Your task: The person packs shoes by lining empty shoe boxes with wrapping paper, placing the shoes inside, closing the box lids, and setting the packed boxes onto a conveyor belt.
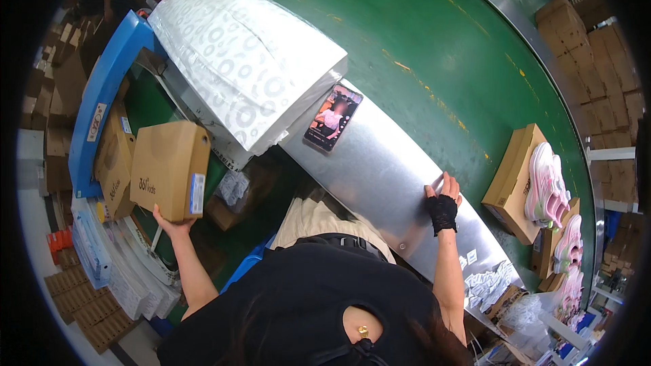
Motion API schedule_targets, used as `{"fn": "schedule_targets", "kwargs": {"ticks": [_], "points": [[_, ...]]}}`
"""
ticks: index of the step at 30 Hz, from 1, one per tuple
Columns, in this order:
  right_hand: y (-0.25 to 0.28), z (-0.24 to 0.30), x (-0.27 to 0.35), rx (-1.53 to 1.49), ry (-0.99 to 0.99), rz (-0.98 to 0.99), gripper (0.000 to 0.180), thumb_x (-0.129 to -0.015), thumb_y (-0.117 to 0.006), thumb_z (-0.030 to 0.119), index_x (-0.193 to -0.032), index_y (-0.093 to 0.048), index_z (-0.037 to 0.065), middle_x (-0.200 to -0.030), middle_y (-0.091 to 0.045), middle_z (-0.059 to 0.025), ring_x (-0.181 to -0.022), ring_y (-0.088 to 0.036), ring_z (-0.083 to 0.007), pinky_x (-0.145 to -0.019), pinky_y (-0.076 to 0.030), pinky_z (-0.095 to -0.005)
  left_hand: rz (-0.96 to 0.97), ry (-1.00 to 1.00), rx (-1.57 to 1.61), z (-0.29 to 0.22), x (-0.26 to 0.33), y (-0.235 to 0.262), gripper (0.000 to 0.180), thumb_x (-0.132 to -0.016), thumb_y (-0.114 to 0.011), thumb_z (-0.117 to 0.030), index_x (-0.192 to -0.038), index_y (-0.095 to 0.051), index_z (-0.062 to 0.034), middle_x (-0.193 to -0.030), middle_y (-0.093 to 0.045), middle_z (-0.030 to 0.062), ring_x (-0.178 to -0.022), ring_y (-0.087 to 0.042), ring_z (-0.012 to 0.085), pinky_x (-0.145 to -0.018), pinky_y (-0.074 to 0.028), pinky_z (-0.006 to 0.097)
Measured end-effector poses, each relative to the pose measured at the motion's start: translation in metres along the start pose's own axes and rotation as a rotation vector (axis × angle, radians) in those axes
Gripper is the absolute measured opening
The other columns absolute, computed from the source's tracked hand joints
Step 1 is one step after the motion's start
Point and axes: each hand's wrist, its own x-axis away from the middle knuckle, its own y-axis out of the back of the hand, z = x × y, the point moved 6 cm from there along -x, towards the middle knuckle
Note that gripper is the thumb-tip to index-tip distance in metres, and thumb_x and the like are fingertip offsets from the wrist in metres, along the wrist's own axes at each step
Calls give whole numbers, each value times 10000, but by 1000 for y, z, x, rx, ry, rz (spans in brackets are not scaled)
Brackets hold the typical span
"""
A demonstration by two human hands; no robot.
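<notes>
At the left, a brown cardboard shoebox (169, 169) is tilted, its lower corner gripped by my left hand (173, 224). Some fingers of that hand are hidden by the box. My right hand (444, 203), in a black fingerless lace glove, lies on the bare metal ledge (386, 176) with its fingers stretched out and nothing in them. A phone (332, 118) with a lit screen rests on the ledge beside a large stack of white patterned wrapping paper (244, 54). Another brown shoebox (115, 163) stands just behind the held one.
Beyond the ledge runs a green conveyor belt (420, 47). On its right side, pink and white sneakers (546, 186) sit on brown boxes (519, 183). A blue curved frame (102, 108) stands at the left. Crumpled paper (488, 288) lies near the ledge's right end.
</notes>
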Motion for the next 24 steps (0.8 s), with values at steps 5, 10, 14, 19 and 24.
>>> {"fn": "schedule_targets", "kwargs": {"ticks": [5, 10, 14, 19, 24], "points": [[-3, -1, -3, 25, -9, 15, 647, -669, -657, 325, -1226, -404, 112, -1216, -425, -98, -1171, -351, -254, -929, -261, -472, 157, -168, -12, -54, -71, 39, 568, -750, -455, -513, -1147, -470, -107, -1121, -510, 88, -979, -498, 297, -785, -417, 435], [0, 12, -7, -24, 4, 112, 646, -691, -637, 335, -1244, -381, 120, -1247, -399, -136, -1183, -344, -283, -937, -262, -503, -528, -674, -993, -187, -110, 102, 580, -769, -502, -494, -1145, -484, -53, -1152, -478, 157, -1008, -479, 320, -823, -394, 432], [2, -6, 4, -3, -61, 56, 639, -696, -633, 332, -1245, -381, 122, -1254, -394, -126, -1190, -337, -280, -937, -255, -512, -706, -1232, -1420, -121, -57, -35, 591, -768, -545, -472, -1071, -512, 34, -1052, -514, 206, -948, -497, 347, -782, -417, 415], [4, 3, 2, -2, -8, -9, 630, -660, -651, 304, -1209, -410, 111, -1193, -422, -83, -1139, -373, -245, -901, -270, -471, -403, -1045, -1440, -55, -82, -49, 687, -770, -538, -496, -1192, -409, 32, -1191, -408, 257, -1105, -400, 357, -921, -330, 385], [4, 1, 2, -38, 13, -9, 636, -663, -657, 295, -1213, -399, 108, -1197, -416, -84, -1153, -362, -240, -900, -266, -482, -115, -550, -1238, -106, -163, -46, 864, -741, -469, -614, -1292, -299, 30, -1320, -325, 211, -1218, -318, 318, -997, -254, 363]]}}
